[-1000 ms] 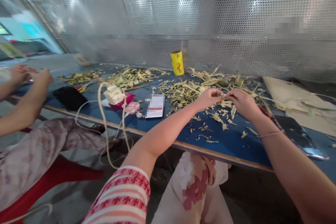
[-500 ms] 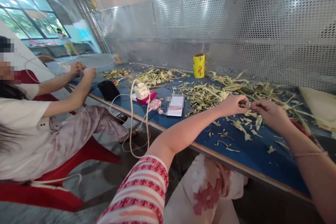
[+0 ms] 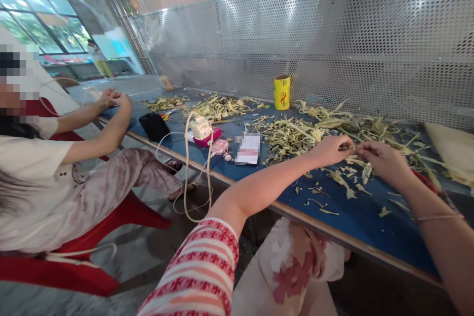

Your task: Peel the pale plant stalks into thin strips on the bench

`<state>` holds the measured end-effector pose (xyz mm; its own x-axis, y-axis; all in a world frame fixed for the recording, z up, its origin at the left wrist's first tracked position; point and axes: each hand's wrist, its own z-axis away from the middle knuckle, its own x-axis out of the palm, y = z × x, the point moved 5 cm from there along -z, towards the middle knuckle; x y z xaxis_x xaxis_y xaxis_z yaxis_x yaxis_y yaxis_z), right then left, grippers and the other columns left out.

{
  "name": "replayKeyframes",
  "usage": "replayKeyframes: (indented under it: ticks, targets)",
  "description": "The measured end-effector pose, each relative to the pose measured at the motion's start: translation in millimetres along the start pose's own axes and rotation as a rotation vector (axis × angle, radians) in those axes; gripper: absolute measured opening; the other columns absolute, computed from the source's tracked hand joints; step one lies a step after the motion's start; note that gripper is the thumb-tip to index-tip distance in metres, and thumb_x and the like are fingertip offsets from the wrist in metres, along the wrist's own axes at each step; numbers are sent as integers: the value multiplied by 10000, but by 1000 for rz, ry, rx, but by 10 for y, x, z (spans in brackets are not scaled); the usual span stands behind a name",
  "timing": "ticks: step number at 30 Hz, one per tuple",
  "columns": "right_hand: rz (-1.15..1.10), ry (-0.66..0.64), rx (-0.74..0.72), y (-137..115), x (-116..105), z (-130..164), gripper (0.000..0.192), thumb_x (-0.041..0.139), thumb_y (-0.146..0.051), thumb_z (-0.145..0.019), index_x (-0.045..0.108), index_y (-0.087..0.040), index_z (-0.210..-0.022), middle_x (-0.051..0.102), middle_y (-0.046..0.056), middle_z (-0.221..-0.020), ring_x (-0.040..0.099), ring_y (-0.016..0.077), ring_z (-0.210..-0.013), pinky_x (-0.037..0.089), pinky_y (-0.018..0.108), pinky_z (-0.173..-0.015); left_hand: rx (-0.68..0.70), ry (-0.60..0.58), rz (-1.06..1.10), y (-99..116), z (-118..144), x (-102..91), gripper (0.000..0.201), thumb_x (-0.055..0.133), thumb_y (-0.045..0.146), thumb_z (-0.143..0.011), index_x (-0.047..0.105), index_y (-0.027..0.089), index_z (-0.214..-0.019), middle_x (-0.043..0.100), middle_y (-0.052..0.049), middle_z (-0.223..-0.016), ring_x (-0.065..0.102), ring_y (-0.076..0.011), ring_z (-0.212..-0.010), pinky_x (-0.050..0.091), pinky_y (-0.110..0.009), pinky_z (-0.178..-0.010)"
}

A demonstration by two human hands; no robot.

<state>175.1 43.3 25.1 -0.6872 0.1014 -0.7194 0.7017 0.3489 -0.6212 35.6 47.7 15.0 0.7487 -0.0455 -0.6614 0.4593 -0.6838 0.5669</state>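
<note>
Plant strip (image 3: 351,148), a thin pale-green piece, is pinched between the fingertips of both hands just above the blue worktop (image 3: 333,197), a little in from its near edge and towards its right end. The left hand (image 3: 331,148) is curled, its thumb and forefinger closed on the strip's left end; the right hand (image 3: 383,160) closes on the other end, so the strip bridges the short gap between them. Directly beneath and just in front of the hands lie loose trimmings (image 3: 342,180), scattered on the blue surface. Behind the hands, towards the far edge, a larger heap of leaves and stalks (image 3: 296,134) spreads across the worktop. A yellow can (image 3: 282,92) stands upright at the far edge against the perforated metal screen (image 3: 333,44). Well to the left of the hands lie a small pink device (image 3: 219,146) and a black pouch (image 3: 154,126). At the left end another person's hands (image 3: 113,98) meet over the worktop.
</note>
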Motion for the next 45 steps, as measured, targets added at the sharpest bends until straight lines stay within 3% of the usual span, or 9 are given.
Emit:
replayKeyframes:
  ticks: [5,9,17,28,32,36,39,45]
  targets:
    - [58,-12,-50,23,33,-12,154,498,-313,-679,602,-208,-719,644,55,-643,568,199,-613,428,325,-616,84,-33,-169,54,4,-5,135,497,192,-837,582,155,-934,675,-109,-994,615,-195,-987,468,-311,-831]
    - [110,-24,-83,61,47,-12,206,511,-338,-700,635,-193,-778,663,67,-690,563,194,-615,411,319,-601,78,-75,-222,65,15,-18,111,505,204,-822,575,174,-902,665,-96,-960,615,-191,-921,475,-306,-757]
    - [119,21,-204,51,41,-7,239,492,-363,-787,658,-197,-746,644,48,-686,561,170,-642,423,286,-615,-61,-10,-49,-46,16,-17,133,590,241,-803,601,152,-902,681,-76,-927,632,-168,-879,482,-295,-769]
    - [134,4,-116,47,110,-28,166,481,-272,-775,626,-192,-789,657,42,-738,596,173,-725,467,297,-702,10,-6,-145,-13,15,-63,117,544,233,-803,625,161,-846,651,-56,-803,579,-144,-734,434,-279,-687]
    - [194,51,-159,185,197,-57,248,514,-313,-802,629,-175,-973,659,111,-990,614,228,-921,501,376,-824,-35,152,-121,-183,-16,-330,115,519,227,-811,619,177,-789,658,-41,-787,565,-131,-700,433,-269,-709]
    - [354,-188,-266,274,400,-23,459,579,-385,-803,585,-135,-1188,567,176,-1262,510,296,-1208,393,451,-1050,-248,349,-110,-553,-1,-653,48,560,197,-776,601,176,-763,651,-33,-751,565,-139,-690,427,-254,-692]
    - [423,-324,-238,325,452,-6,483,515,-430,-855,568,-145,-1242,528,163,-1339,471,299,-1267,351,458,-1092,-320,357,-144,-754,18,-733,53,569,212,-775,589,179,-738,635,-44,-727,554,-151,-670,419,-260,-671]
    - [554,-259,-124,468,355,-81,457,437,-353,-904,574,-90,-1253,567,196,-1288,501,303,-1231,367,455,-1066,-373,366,-146,-909,47,-751,71,580,177,-744,557,188,-678,622,-40,-702,555,-159,-674,415,-264,-674]
